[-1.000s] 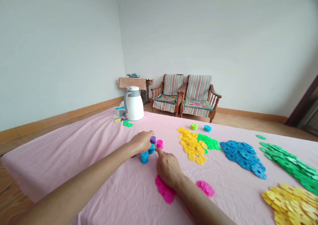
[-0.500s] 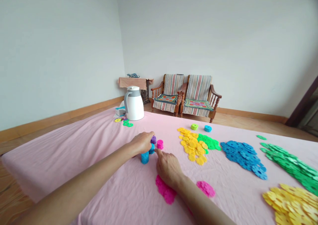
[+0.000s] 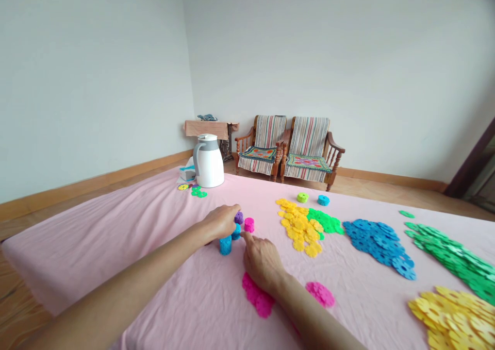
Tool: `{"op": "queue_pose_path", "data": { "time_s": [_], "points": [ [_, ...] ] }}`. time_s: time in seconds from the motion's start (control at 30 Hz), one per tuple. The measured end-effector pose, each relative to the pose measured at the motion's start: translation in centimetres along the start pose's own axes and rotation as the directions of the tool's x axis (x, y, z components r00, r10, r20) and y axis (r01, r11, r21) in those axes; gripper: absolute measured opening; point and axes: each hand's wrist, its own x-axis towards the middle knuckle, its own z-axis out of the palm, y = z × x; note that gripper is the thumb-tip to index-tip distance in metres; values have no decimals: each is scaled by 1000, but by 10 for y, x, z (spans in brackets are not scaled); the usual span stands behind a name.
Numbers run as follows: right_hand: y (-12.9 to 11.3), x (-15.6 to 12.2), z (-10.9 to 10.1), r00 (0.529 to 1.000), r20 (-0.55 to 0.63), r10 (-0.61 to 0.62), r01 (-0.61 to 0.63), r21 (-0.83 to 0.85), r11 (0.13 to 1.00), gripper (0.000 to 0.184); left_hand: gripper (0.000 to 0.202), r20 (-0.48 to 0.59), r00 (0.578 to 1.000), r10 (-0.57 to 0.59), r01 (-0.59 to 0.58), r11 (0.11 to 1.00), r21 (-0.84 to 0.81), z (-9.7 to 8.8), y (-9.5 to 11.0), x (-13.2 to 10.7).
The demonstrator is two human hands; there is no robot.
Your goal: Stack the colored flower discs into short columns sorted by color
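My left hand (image 3: 221,221) reaches in from the left, its fingers curled against a small stack of blue flower-shaped discs (image 3: 236,231). A purple disc stack (image 3: 238,217) sits by its index fingertip, and a taller blue stack (image 3: 225,246) stands just below the hand. My right hand (image 3: 263,260) has its index finger stretched to the right side of the small blue stack, with its other fingers folded under. Its thumb is hidden, and so is anything in those fingers. A pink stack (image 3: 249,225) stands just beyond it. Loose pink discs (image 3: 258,294) lie under my right wrist.
Yellow discs (image 3: 299,226), green discs (image 3: 325,221), blue discs (image 3: 379,244) and more pink discs (image 3: 320,294) lie in piles to the right on the pink cloth (image 3: 185,298). A white jug (image 3: 210,164) stands at the far left. Two chairs (image 3: 309,144) are beyond.
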Motion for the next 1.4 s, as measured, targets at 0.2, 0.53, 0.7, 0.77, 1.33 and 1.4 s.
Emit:
{"op": "queue_pose_path", "data": {
  "time_s": [0.2, 0.53, 0.7, 0.77, 1.33, 1.4],
  "points": [
    [9, -1, -3, 997, -20, 80, -74, 205, 976, 40, 35, -231, 971, 58, -79, 994, -81, -9, 2, -20],
    [51, -21, -55, 969, 19, 247, -236, 370, 898, 29, 19, -117, 959, 258, -284, 874, -395, 9, 35, -91],
    [66, -64, -91, 955, 212, 206, -259, 264, 929, 24, 60, -22, 945, 326, -302, 848, -436, 20, 39, -108],
    [71, -82, -102, 940, 270, 208, -273, 234, 933, 30, 56, -17, 946, 323, -297, 848, -439, 25, 42, -109],
    [101, -74, -63, 850, -251, 462, -321, 447, 835, 26, 42, -97, 951, 293, -301, 950, -87, -18, 26, 8],
    [103, -77, -62, 847, -264, 462, -318, 445, 837, 26, 48, -36, 951, 308, -309, 950, -36, -17, 24, 26]
  ]
}}
